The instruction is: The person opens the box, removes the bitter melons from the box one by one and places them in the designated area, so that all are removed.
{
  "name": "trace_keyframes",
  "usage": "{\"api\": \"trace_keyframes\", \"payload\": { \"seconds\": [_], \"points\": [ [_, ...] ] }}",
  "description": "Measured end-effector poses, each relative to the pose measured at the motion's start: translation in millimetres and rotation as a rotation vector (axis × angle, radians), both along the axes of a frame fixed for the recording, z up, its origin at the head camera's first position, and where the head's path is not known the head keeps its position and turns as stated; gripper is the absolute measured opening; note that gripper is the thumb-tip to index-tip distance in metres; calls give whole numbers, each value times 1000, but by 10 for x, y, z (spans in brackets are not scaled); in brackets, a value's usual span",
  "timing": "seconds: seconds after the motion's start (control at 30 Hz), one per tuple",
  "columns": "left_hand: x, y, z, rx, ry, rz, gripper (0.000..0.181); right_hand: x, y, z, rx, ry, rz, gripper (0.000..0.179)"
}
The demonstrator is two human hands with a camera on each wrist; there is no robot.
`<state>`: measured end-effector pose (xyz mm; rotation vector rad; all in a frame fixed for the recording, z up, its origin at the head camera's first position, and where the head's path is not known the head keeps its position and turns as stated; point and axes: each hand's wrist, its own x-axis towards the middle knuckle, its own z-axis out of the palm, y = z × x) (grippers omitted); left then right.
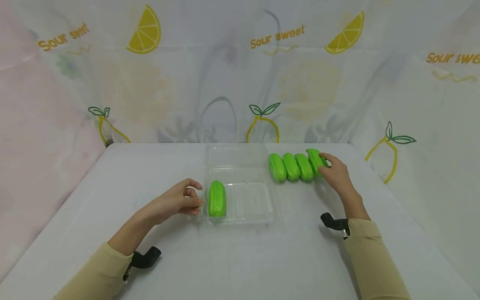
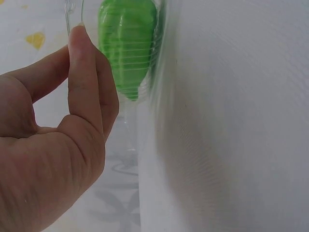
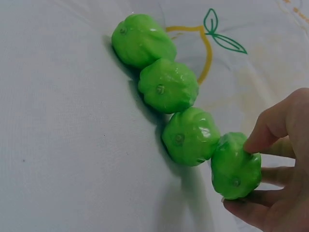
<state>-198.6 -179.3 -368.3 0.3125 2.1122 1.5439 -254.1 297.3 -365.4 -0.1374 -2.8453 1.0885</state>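
My left hand point(image 1: 180, 200) pinches the left rim of a clear plastic box point(image 1: 249, 202) between thumb and fingers. Its pinching fingertips show again at the clear rim in the left wrist view. Inside the box, against its left side, lies a glossy green ridged gourd-like vegetable point(image 1: 217, 198). Farther back, my right hand point(image 1: 335, 173) grips a matching green vegetable point(image 3: 235, 166), the rightmost of a row, with thumb and fingers on its sides. It looks slightly tilted and close beside its neighbour point(image 3: 190, 137). Whether it still touches the table I cannot tell.
The box's hinged lid point(image 1: 237, 156) lies folded back behind it. Right of the lid, several more green vegetables point(image 1: 277, 167) lie side by side. The white-covered table point(image 1: 240, 258) ends at a printed cloth backdrop point(image 1: 180, 83), with cloth at both sides too.
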Motion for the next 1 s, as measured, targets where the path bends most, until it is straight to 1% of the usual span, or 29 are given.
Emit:
{"api": "trace_keyframes", "payload": {
  "seconds": [0.13,0.23,0.37,0.6,0.8,1.0],
  "points": [
    [2,-8,-1,5,-2,6,60,-13,-4,-1,-5,-2,4,63],
    [0,-7,-4,9,-3,6,60,-22,9,-22,13,-7,7,63],
    [-2,-1,-5,9,-4,3,60,-34,30,-72,35,-42,23,64],
    [-5,-1,-7,4,0,1,59,-32,43,-108,9,-89,37,67],
    [-3,1,-3,4,-1,1,61,-28,42,-99,24,-91,41,66],
    [-2,-2,1,4,1,0,61,-12,28,-86,57,-55,57,66]
  ]
}}
